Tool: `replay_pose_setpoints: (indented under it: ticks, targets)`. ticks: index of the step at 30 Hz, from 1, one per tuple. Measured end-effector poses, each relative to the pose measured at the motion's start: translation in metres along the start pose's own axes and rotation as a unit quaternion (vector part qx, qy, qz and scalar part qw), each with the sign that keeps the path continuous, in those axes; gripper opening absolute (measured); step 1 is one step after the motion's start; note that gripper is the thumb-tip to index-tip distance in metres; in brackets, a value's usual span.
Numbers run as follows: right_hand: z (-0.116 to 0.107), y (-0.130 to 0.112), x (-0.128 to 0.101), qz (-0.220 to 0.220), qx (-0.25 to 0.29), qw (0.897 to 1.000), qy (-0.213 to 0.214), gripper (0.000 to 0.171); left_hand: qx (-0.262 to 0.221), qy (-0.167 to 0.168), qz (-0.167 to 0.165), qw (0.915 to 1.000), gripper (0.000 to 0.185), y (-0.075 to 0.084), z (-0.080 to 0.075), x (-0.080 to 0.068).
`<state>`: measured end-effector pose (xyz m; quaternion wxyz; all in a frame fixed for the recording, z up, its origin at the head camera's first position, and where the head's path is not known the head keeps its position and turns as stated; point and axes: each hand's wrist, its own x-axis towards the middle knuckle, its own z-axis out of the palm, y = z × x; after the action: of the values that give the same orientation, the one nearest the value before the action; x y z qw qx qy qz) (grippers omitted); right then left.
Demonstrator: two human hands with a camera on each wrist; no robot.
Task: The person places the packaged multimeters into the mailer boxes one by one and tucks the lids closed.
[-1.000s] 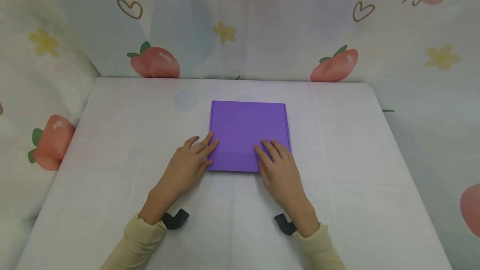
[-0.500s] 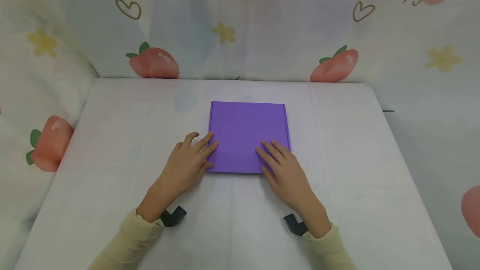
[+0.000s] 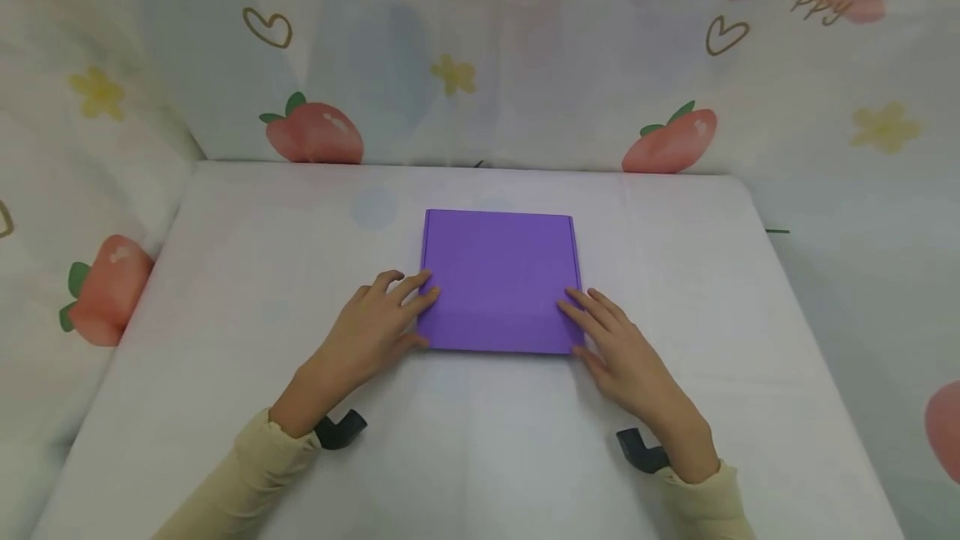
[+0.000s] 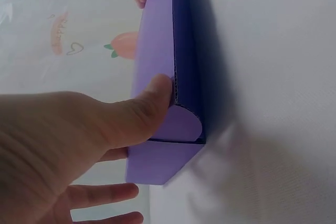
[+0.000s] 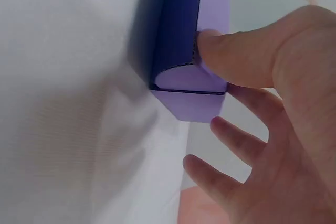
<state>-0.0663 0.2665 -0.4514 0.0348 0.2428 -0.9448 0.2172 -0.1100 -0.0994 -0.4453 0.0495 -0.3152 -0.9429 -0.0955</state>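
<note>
A flat purple cardboard box (image 3: 495, 273) lies on the white cloth with its lid down. My left hand (image 3: 367, 332) touches the box's left front corner, fingers spread over the left edge of the lid. In the left wrist view, the thumb of the left hand (image 4: 79, 135) lies against the lid's front edge, above a rounded side tab. At the opposite front corner, my right hand (image 3: 633, 365) has its fingertips on the lid's right edge. The right wrist view shows the right thumb (image 5: 236, 56) on the front edge of the box, with the other fingers stretched apart.
The white-covered table (image 3: 315, 232) extends around the box on all sides. Behind it hangs a printed cloth backdrop (image 3: 517, 82) with fruit, flowers and hearts. Black wrist mounts (image 3: 641, 451) stick out at both sleeves.
My right hand has slid to the right along the box's front, from on top of the lid to its right corner. The left hand stays nearly in place, and the box looks unmoved.
</note>
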Motion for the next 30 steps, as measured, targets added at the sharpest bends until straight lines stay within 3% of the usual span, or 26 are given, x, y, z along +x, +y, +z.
replay_pose_setpoints:
  ticks: [14,30]
  targets:
    - [0.011,0.002,-0.002,0.002,-0.003,0.998,0.055,0.068,-0.026,0.002,-0.021,0.9994,0.069,0.004,0.005,0.004]
    - [0.021,-0.005,0.003,0.043,-0.038,0.996,0.071,0.061,-0.036,0.018,-0.046,0.9982,0.060,0.013,0.010,0.010]
